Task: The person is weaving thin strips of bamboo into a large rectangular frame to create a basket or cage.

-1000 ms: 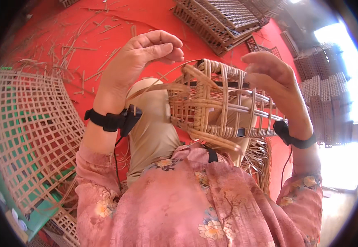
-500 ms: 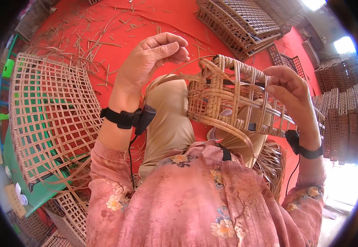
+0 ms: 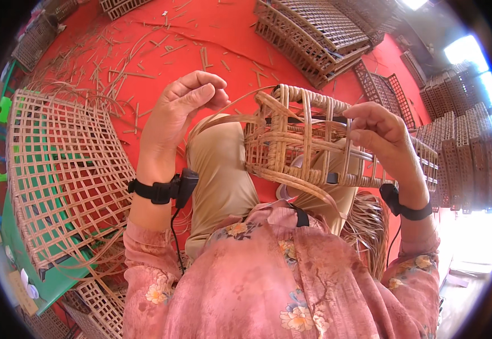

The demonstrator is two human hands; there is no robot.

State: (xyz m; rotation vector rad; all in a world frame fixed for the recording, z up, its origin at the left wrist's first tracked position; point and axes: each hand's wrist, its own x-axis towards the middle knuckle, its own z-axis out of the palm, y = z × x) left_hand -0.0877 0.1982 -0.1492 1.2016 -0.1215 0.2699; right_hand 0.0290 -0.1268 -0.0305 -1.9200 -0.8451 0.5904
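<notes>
A small open-weave rattan basket [image 3: 282,133] lies on its side across my lap, with thick wrapped edges and dark patches on its frame. My right hand [image 3: 378,127] is curled over its upper right side, fingers and thumb against the canes. To the left of the basket, my left hand [image 3: 192,99] is raised, fingers bent and thumb pressed toward them; whatever they pinch is hidden. A thin rattan strand [image 3: 237,100] arcs from the basket's top corner down past my left wrist. Another loose cane end [image 3: 313,189] hangs below the basket.
A large woven lattice panel [image 3: 68,175] rests on a green surface [image 3: 48,291] at my left. Stacked baskets [image 3: 316,39] stand at the far side, more stacks [image 3: 463,158] at the right. Cane scraps [image 3: 118,73] litter the red floor. A bundle of strips [image 3: 367,226] lies beside my right leg.
Both hands and the basket appear shifted slightly left and down in the view. The surroundings have shifted too. My right hand stays at the basket, and my left hand stays raised with bent fingers.
</notes>
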